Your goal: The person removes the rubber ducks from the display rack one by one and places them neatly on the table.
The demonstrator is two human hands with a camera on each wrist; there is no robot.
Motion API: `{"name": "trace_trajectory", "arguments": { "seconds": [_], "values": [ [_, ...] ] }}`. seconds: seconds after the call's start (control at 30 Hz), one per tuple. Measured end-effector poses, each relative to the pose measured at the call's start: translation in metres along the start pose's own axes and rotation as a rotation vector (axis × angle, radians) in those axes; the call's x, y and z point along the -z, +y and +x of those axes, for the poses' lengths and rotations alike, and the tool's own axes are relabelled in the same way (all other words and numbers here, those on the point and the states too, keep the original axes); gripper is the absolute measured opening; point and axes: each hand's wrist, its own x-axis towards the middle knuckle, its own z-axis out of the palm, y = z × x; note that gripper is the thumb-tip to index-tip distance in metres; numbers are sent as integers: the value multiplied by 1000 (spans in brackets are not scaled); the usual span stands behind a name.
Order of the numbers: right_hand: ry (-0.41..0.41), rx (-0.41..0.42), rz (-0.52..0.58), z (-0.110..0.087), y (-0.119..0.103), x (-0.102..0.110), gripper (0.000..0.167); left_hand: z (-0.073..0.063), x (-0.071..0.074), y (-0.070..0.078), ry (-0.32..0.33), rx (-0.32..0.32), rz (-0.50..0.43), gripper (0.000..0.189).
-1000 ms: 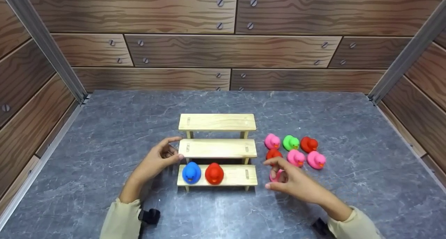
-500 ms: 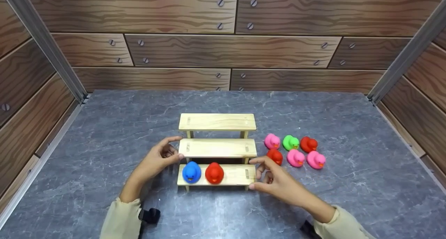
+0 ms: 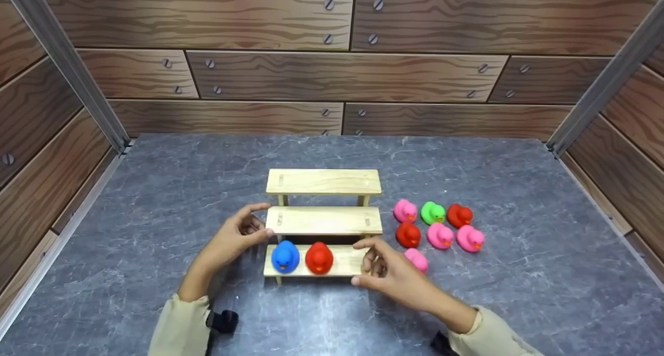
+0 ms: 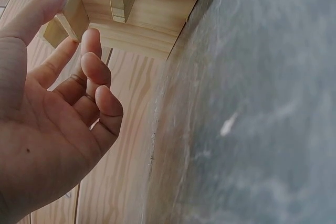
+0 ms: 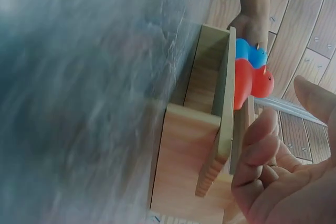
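Observation:
A three-step wooden stand is in the middle of the head view. My left hand holds the left end of its middle step, the thumb and index finger at opposite edges, as the left wrist view also shows. On the bottom step sit a blue rubber duck and a red rubber duck, side by side. My right hand is over the right end of that step, thumb apart from bent fingers, with nothing between them. Behind the right hand, a pink rubber duck is partly hidden.
Right of the stand, several more rubber ducks lie close together on the grey marbled table, among them a green duck, a red duck and a pink duck. Wood-patterned walls enclose the back and sides.
My right hand has moved left from the ducks to the bottom step's right end, uncovering part of the pink duck. The left hand and the stand have stayed put.

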Motion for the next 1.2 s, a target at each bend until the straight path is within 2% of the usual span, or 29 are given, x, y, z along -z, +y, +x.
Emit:
{"name": "trace_trajectory", "arguments": {
  "seconds": [0.27, 0.57, 1.2],
  "values": [
    [-5, -44, -21, 4, 0, -6, 52, 0, -1, 0, 1, 7, 12, 58],
    [-5, -34, -27, 8, -6, -12, 52, 0, 1, 0, -18, -15, 9, 58],
    [-23, -64, -9, 24, -12, -26, 49, 0, 0, 1, -6, 12, 18, 59]
  ]
}}
